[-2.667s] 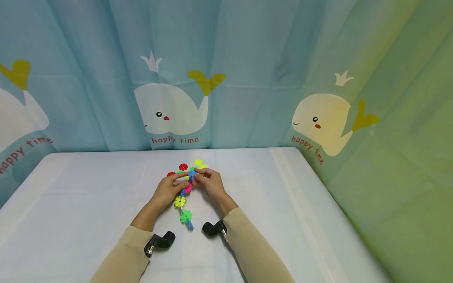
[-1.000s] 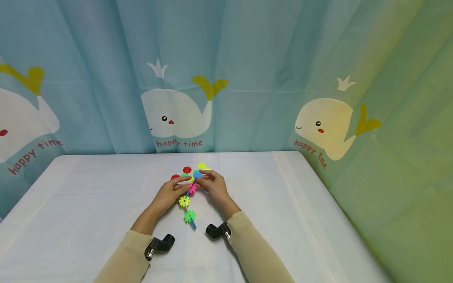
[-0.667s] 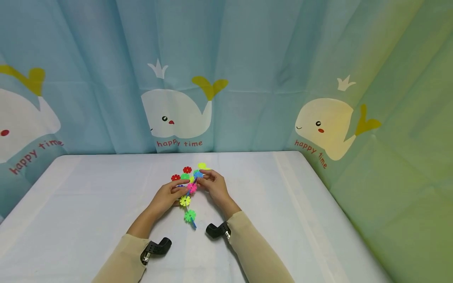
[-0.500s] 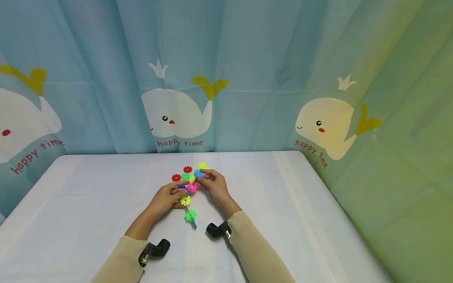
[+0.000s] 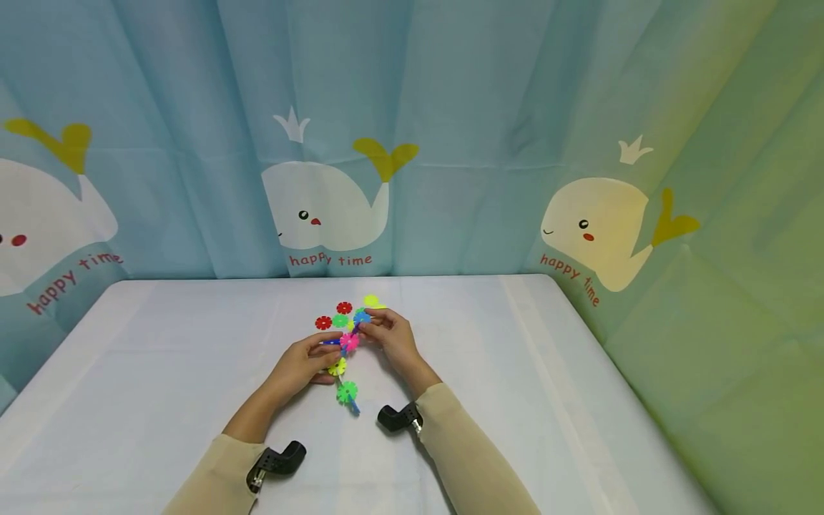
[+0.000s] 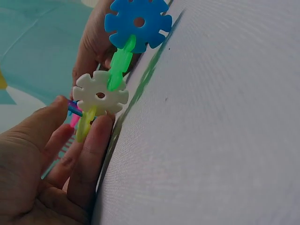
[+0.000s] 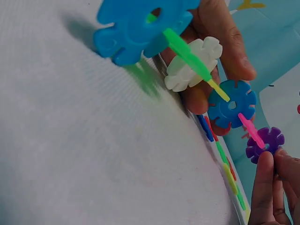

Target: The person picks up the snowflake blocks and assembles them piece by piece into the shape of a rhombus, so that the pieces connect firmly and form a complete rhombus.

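A chain of interlocking plastic snowflake discs stands out over the white table. In the head view its green disc (image 5: 347, 392) and a blue end disc are nearest me, then white, yellow, blue, pink (image 5: 350, 342) and purple, up to a far blue disc (image 5: 362, 318). My right hand (image 5: 394, 343) pinches that far end; in the right wrist view its fingertips lie at the purple disc (image 7: 266, 144). My left hand (image 5: 299, 368) holds the middle of the chain, thumb by the blue disc (image 7: 232, 104) and a finger under the yellow disc (image 6: 85, 125).
Loose discs lie flat beyond my hands: two red discs (image 5: 323, 322), a green disc (image 5: 340, 320), a dark blue disc (image 5: 331, 342) beside the left fingers, and yellow ones (image 5: 370, 300). A curtain (image 5: 463, 179) with printed whales hangs behind the table (image 5: 489, 400).
My left hand has slid back along the chain, from the pink disc towards the yellow one, uncovering the loose dark blue disc. My right hand keeps its pinch at the far end.
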The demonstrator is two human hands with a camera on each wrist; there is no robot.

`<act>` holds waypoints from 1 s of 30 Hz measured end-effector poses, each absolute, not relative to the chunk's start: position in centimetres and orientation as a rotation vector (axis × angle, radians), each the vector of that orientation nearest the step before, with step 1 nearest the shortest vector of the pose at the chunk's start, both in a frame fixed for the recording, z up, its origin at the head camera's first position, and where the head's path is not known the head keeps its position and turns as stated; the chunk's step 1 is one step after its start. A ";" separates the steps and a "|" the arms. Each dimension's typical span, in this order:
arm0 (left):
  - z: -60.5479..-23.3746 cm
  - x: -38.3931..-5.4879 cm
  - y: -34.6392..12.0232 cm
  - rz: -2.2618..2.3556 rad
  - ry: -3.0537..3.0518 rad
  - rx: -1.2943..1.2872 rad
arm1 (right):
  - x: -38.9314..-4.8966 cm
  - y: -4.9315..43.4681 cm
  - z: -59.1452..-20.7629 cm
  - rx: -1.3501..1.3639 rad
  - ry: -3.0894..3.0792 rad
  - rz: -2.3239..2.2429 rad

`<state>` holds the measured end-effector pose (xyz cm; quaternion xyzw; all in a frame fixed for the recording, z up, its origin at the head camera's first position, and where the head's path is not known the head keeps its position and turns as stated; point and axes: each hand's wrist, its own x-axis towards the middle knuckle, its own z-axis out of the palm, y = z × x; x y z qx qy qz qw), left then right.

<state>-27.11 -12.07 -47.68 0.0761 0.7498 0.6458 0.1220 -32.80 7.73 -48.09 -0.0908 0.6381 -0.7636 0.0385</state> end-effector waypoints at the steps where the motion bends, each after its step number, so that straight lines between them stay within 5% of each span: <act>1: -47.7 -27.1 -12.1 1.887 2.186 0.222 | -32.8 7.7 -48.1 -0.281 1.951 -2.344; 30: -47.9 -27.3 -12.5 1.775 2.268 0.186 | -32.5 8.0 -48.1 -0.477 2.041 -2.114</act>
